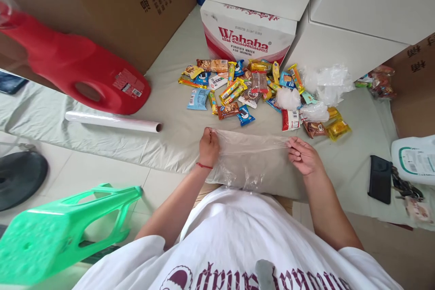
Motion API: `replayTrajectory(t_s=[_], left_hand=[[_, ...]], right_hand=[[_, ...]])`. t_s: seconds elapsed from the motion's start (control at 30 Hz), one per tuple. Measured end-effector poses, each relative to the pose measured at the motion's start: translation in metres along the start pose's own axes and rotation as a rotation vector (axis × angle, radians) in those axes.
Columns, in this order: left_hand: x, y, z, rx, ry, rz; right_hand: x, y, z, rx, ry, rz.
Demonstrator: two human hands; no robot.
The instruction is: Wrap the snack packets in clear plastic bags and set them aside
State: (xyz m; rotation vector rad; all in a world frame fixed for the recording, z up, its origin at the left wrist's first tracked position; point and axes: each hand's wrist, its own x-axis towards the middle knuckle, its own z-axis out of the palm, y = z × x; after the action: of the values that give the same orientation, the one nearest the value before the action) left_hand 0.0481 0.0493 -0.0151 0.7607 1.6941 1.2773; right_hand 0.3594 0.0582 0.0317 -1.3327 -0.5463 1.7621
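A clear plastic bag [249, 156] is stretched sideways between my two hands, just above the front edge of the covered surface. My left hand [209, 147] pinches its left corner, and a thin red string circles that wrist. At the right end, my right hand [303, 154] is closed on the gathered plastic. The lower part of the film hangs down toward my lap. Beyond it lies a loose heap of small wrapped snacks [233, 93] in yellow, blue, brown and red. Crumpled clear plastic bags [329, 84] sit at the heap's right side.
A Wahaba-style carton, printed Wahaha [248, 36], stands behind the snacks. To the left are a red jug [84, 68] and a white roll [113, 121]. A green stool [68, 231] is on the floor. A black phone [379, 179] and a white bottle [414, 158] are at right.
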Motion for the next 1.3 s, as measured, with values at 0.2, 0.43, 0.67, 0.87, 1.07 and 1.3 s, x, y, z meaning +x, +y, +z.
replayTrajectory(t_s=[0.2, 0.43, 0.67, 0.87, 1.07, 1.3], left_hand=[[0.005, 0.009, 0.016, 0.814, -0.025, 0.161], [0.0, 0.005, 0.032, 0.895, -0.018, 0.186], [0.01, 0.005, 0.026, 0.84, -0.036, 0.189], [0.027, 0.015, 0.024, 0.543, -0.052, 0.149], [-0.038, 0.037, 0.01, 0.4, 0.121, 0.412], [-0.069, 0.006, 0.044, 0.345, -0.282, 0.343]], right_hand=[[0.022, -0.011, -0.017, -0.907, 0.408, -0.405], [-0.02, 0.004, 0.045, -1.409, -0.276, -0.868], [-0.029, 0.075, 0.076, -1.803, -0.646, -0.636], [-0.039, 0.094, 0.078, -1.863, -0.634, -0.57], [-0.037, 0.089, 0.09, -1.791, -0.474, -0.478], [-0.038, 0.093, 0.101, -1.771, -0.462, -0.393]])
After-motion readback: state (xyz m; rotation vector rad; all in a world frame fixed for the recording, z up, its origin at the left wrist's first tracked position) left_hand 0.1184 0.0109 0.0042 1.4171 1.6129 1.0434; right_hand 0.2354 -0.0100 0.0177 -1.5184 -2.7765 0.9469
